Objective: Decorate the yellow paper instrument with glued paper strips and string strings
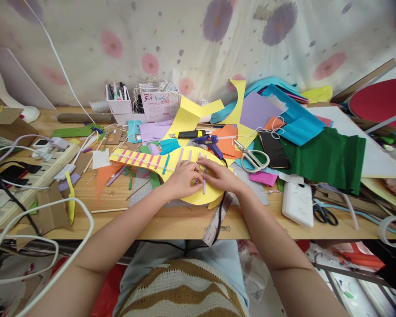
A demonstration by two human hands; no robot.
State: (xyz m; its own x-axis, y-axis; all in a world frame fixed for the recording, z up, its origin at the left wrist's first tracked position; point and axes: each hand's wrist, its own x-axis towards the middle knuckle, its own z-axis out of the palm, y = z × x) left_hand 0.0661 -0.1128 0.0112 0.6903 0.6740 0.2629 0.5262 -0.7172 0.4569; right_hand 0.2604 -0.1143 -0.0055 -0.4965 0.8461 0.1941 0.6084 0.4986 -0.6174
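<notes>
A yellow lute-shaped cutout lies flat on the table, its narrow neck pointing left. Pink, teal and lilac strips cross it, and a thin pale string runs along the neck. Over the round body, my left hand has its fingers closed in a pinch close to a lilac strip; what is between the fingertips is too small to make out. My right hand rests against the body from the other side, fingers apart around that strip. Just behind the hands lies a blue glue gun.
Behind the cutout is a yellow-black utility knife. White-handled scissors, a phone and a white power bank lie to the right, beside dark green sheet. A ruler overhangs the front edge. White cables loop at left.
</notes>
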